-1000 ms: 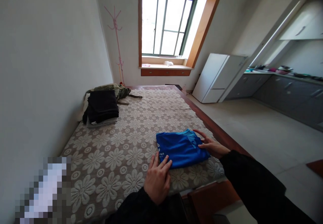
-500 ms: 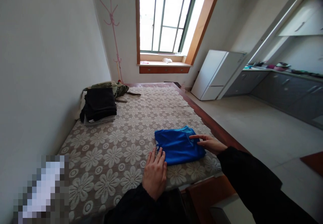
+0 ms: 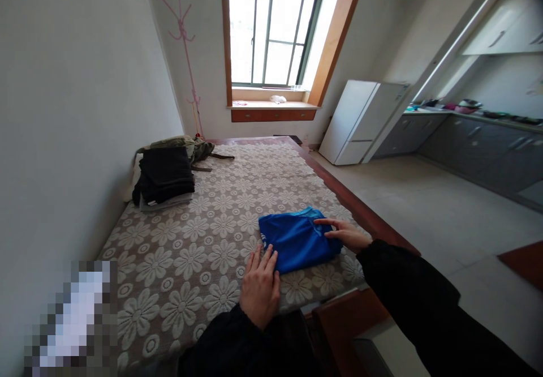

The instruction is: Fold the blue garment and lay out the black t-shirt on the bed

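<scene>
The left hand (image 3: 259, 287) lies flat on the bed, palm down, with the fingers stretched out and together. Its fingertips touch the near left corner of a folded blue garment (image 3: 297, 240). The grip of this hand is released; it clenches nothing and only presses lightly at the edge of the cloth. The right hand (image 3: 344, 234) rests at the right edge of the same garment, also flat, the index finger pointing to the left across the blue cloth. Its grip is released too, with the fingers lying on the cloth and not closed around it. Both arms wear dark sleeves.

The blue garment is folded into a compact rectangle and lies on the bed cover (image 3: 212, 241), near the right side of the bed and close to the person. The cover is grey-brown with a pattern of pale flowers. The dark red wooden frame (image 3: 365, 218) of the bed runs just beside the garment on the right.

Well apart, at the far left corner of the bed by the wall, there is a pile of dark folded clothes (image 3: 165, 176), and an olive-green garment (image 3: 186, 146) lies just behind it. Farther away, a pink coat stand (image 3: 184, 54) is by the window (image 3: 271, 31), and a white fridge (image 3: 360, 121) stands near grey kitchen cabinets (image 3: 479, 153).
</scene>
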### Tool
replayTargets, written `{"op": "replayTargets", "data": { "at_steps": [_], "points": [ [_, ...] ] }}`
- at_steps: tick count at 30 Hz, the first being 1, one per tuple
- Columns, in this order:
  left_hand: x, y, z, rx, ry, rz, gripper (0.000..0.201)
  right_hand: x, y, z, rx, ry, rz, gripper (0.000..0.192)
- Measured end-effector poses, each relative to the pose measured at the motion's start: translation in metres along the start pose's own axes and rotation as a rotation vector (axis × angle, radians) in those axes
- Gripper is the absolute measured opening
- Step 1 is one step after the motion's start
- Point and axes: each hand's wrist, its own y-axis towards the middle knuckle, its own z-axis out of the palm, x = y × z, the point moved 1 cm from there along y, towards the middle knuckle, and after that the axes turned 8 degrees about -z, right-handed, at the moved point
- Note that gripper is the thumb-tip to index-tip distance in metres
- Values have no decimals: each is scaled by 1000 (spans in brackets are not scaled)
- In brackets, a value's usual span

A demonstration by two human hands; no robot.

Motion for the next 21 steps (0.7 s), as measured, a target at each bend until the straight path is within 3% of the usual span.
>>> {"op": "replayTargets", "data": {
  "at_steps": [10, 15, 21],
  "points": [
    [-1, 0, -2, 28, -27, -25, 56, 15, -2, 2, 14, 219, -40, 65],
    [-2, 0, -4, 30, -36, -37, 57, 16, 3, -2, 138, 346, 96, 64],
    [0, 1, -2, 9, -55, -16, 58, 6, 0, -8, 191, 223, 88, 72]
  ]
}}
